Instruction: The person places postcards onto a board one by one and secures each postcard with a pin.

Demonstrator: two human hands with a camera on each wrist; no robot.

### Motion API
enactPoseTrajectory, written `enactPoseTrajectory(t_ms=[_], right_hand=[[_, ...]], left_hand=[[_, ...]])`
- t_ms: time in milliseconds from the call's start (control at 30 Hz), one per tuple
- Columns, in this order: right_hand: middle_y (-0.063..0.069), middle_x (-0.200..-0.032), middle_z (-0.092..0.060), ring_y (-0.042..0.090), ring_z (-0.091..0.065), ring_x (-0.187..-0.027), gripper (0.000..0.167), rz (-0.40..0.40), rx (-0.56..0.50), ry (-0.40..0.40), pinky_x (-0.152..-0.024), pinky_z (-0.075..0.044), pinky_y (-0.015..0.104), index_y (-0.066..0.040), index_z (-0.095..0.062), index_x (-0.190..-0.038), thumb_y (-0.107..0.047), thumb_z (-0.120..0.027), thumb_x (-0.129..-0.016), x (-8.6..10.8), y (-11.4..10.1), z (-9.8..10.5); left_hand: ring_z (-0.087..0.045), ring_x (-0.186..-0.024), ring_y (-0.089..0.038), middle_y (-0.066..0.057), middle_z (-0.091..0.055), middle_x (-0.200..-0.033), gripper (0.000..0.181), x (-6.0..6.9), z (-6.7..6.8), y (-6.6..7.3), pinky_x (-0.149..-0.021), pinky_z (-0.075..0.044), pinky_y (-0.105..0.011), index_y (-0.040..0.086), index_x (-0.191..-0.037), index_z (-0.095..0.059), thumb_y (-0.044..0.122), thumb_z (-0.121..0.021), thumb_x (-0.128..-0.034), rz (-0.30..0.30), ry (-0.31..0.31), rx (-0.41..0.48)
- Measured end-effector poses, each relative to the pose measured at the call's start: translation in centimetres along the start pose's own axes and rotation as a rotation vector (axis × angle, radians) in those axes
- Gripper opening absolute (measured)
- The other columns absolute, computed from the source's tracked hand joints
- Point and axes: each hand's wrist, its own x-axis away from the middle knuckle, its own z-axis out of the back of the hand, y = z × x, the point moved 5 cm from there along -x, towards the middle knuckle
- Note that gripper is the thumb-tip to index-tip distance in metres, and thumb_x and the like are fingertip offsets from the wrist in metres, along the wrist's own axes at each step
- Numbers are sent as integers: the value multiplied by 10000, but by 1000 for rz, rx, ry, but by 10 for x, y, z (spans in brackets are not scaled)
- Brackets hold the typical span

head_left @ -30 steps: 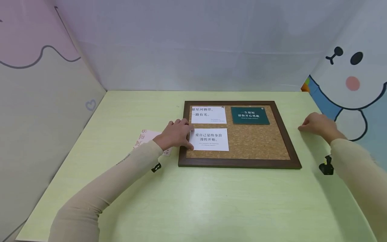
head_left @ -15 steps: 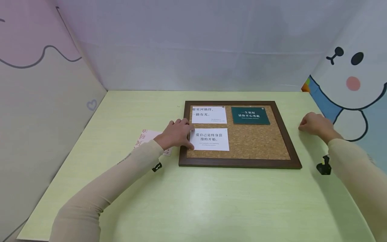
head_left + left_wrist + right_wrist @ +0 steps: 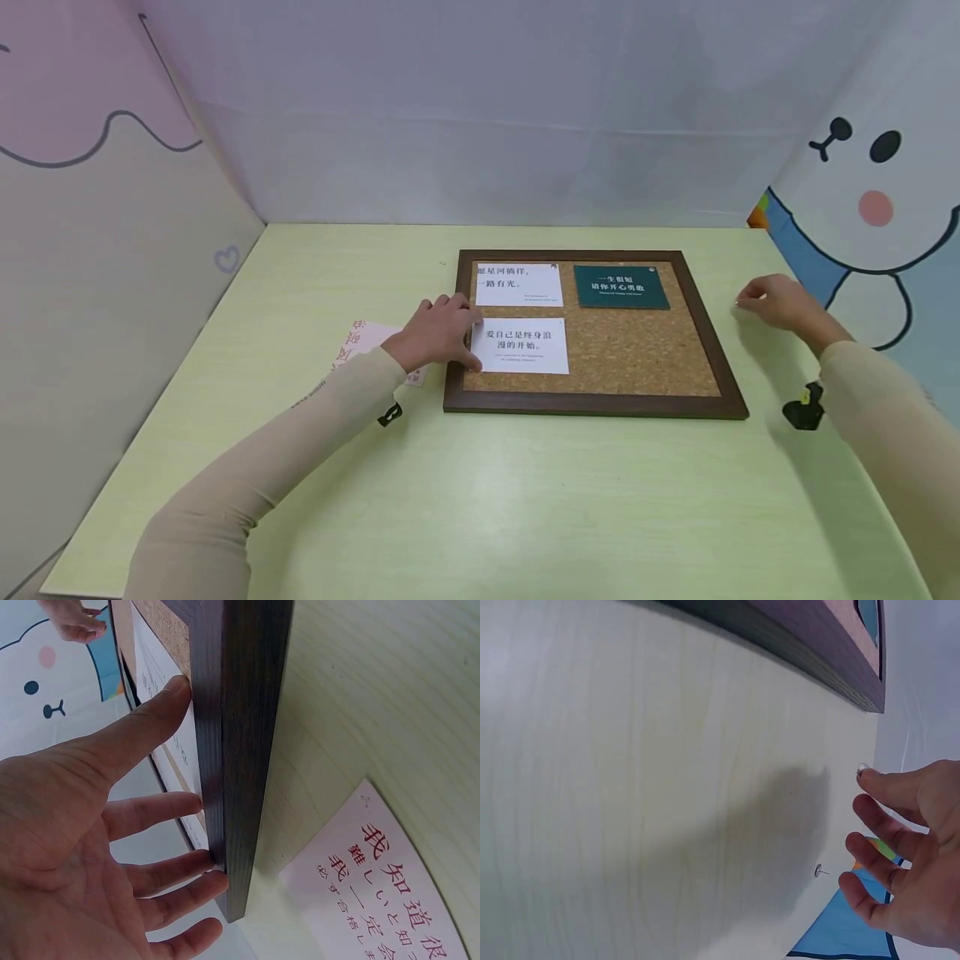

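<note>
My left hand (image 3: 438, 333) lies over the left edge of a brown-framed corkboard (image 3: 637, 358). Its thumb touches the lower left corner of a white card (image 3: 525, 354), and the other fingers rest on the frame and near the card's upper left. To the right of the board, my right hand (image 3: 783, 302) is raised over the table. A small shiny thumbtack (image 3: 862, 769) is pinched at its fingertips. Below the same hand, another thumbtack (image 3: 818, 871) lies on the table in the right wrist view.
Along the board's top are another white card (image 3: 517, 287) and a dark green card (image 3: 621, 287), each with a tack at its upper right. A pink card (image 3: 375, 877) lies on the pale table (image 3: 525, 500), left of the board. Fabric walls stand behind and beside.
My right hand has shifted slightly left and up, and a shiny tack now shows at its fingertips. The left hand has stayed on the card and board.
</note>
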Motion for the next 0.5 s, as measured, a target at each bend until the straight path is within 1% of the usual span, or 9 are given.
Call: enactPoseTrajectory(t_ms=[167, 233, 267, 333, 400, 467, 500], right_hand=[[365, -1198, -488, 370, -486, -916, 396, -58, -142, 34, -672, -398, 341, 152, -564, -1136, -219, -495, -1017, 3, 3, -2], [358, -1245, -442, 376, -443, -958, 443, -77, -204, 34, -698, -383, 361, 155, -539, -1185, -254, -474, -1030, 4, 3, -3], [358, -1229, -435, 376, -423, -955, 461, -80, -232, 43, -697, -374, 378, 157, -530, -1203, -267, -466, -1034, 5, 3, -3], [352, -1267, -415, 417, -404, -1041, 517, -84, -296, 59, -764, -393, 454, 157, -506, -1238, -316, -443, -1040, 6, 3, -3], [333, -1281, -415, 461, -373, -1148, 550, -88, -372, 82, -875, -386, 556, 146, -499, -1256, -354, -432, -1038, 7, 3, -3], [225, -1262, -465, 480, -322, -1252, 548, -96, -457, 104, -995, -317, 639, 93, -548, -1238, -402, -445, -1025, 7, 4, -4], [154, -1275, -473, 474, -277, -1319, 528, -105, -500, 108, -1047, -253, 667, 47, -581, -1220, -424, -456, -1016, 8, 5, -4]], left_hand=[[-443, -1234, -280, -82, -461, -1397, 806, 0, 0, 1, -1008, -362, -491, 169, -1372, -552, 551, -816, -713, -1, -3, -1], [-440, -1235, -281, -83, -460, -1399, 806, 0, 0, 1, -1008, -361, -490, 168, -1372, -552, 549, -817, -713, -4, -3, 3], [-438, -1236, -280, -82, -459, -1400, 805, 0, 0, 1, -1008, -360, -489, 169, -1372, -551, 548, -817, -714, -4, -3, 4], [-437, -1237, -279, -82, -457, -1403, 807, 0, -1, 1, -1008, -359, -487, 170, -1374, -549, 549, -816, -714, -4, -2, 3], [-437, -1236, -279, -80, -457, -1404, 806, 1, -1, 0, -1005, -360, -485, 171, -1374, -549, 550, -816, -714, -4, 0, 2], [-437, -1238, -280, -81, -455, -1406, 807, 0, -1, 0, -1003, -361, -483, 170, -1374, -548, 551, -815, -714, -4, 2, 0], [-437, -1239, -282, -82, -454, -1407, 807, 1, -1, 0, -1002, -361, -483, 170, -1374, -548, 551, -815, -714, -5, 3, 0]])
